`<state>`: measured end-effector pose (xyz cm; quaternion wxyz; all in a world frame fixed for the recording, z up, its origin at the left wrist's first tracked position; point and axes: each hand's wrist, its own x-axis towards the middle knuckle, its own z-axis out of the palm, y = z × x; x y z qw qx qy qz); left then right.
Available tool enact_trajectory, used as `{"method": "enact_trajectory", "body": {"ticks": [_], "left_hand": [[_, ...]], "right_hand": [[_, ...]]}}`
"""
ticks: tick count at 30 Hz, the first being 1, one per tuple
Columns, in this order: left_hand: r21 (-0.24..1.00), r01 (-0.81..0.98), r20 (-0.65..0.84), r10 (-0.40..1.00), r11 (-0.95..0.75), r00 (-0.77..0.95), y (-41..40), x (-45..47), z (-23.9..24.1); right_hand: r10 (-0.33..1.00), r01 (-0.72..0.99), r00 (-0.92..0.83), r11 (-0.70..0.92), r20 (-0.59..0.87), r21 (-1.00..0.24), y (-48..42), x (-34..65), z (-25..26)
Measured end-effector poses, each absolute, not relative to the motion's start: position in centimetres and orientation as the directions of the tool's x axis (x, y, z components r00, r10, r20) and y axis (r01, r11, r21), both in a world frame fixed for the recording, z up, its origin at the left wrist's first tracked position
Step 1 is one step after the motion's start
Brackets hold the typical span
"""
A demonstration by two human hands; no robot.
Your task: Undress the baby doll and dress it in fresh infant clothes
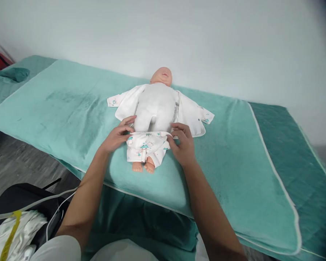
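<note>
A baby doll [157, 101] with a white cloth body lies on its back, its head toward the wall. White printed baby pants [147, 146] cover its lower legs, and its bare feet [149, 165] stick out below. At the left end of the waistband, my left hand [120, 134] pinches the cloth between thumb and fingers. My right hand [182, 142] grips the waistband's other end, thumb over the fabric. A white baby jacket [188, 116] is spread open under the doll, its sleeves out to both sides.
The doll lies on a padded bed with a green cover [228, 163] against a white wall [220, 47]. A black chair [24, 194] at the lower left holds crumpled printed cloth [19, 232]. White cables [51, 197] run past my left forearm.
</note>
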<state>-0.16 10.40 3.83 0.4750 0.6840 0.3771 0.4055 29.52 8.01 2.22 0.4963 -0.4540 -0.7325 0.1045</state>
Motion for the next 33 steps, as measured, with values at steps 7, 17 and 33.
{"method": "enact_trajectory", "body": {"ticks": [7,17,33], "left_hand": [[0.923,0.207,0.293,0.941,-0.324,0.167,12.1,3.5,5.3],[0.986,-0.081,0.138,0.984,-0.147,-0.11,19.2,6.9,4.0],[0.999,0.039,-0.009,0.908,-0.008,0.418,18.9,1.8,4.6]], "right_hand": [[0.822,0.557,0.107,0.416,0.559,-0.719,10.0,28.7,3.4],[0.967,0.171,0.114,0.207,0.228,-0.963,18.7,31.1,2.0],[0.957,-0.062,-0.289,-0.03,-0.011,-0.998,16.0,32.7,3.2]]}}
